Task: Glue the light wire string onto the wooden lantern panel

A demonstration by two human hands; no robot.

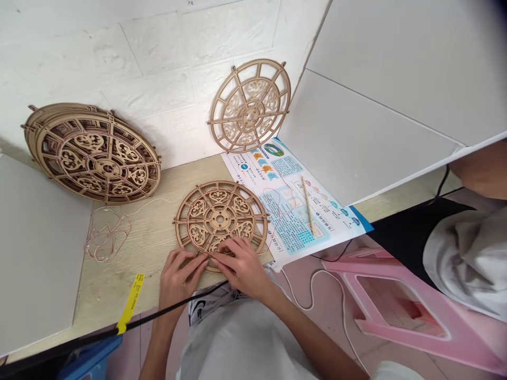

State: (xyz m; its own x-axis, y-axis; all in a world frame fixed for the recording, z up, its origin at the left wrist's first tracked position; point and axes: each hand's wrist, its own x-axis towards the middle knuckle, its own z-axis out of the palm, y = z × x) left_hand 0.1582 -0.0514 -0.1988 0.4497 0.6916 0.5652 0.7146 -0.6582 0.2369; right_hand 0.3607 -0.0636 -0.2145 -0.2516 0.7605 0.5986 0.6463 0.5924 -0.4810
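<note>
A round wooden openwork wheel point(220, 217) lies at the table's front edge, with thin reddish wire running over it. My left hand point(180, 274) is at the wheel's lower left rim, thumb and fingertips pinched close together; what they hold is too small to make out. Just right of it, my right hand point(240, 266) rests on the lower part of the wheel, its fingertips pressed down near the same spot. Whatever lies under those fingertips is hidden. Loose thin wire point(106, 240) lies tangled on the table left of the wheel.
Several stacked wooden wheels point(99, 158) lean on the wall at left; another wheel point(250, 111) leans behind. A printed sheet point(285, 211) bears a thin stick point(308, 206). A black cable with a yellow label point(132, 301) crosses the front. At right are a pink stool point(348, 285) and another person.
</note>
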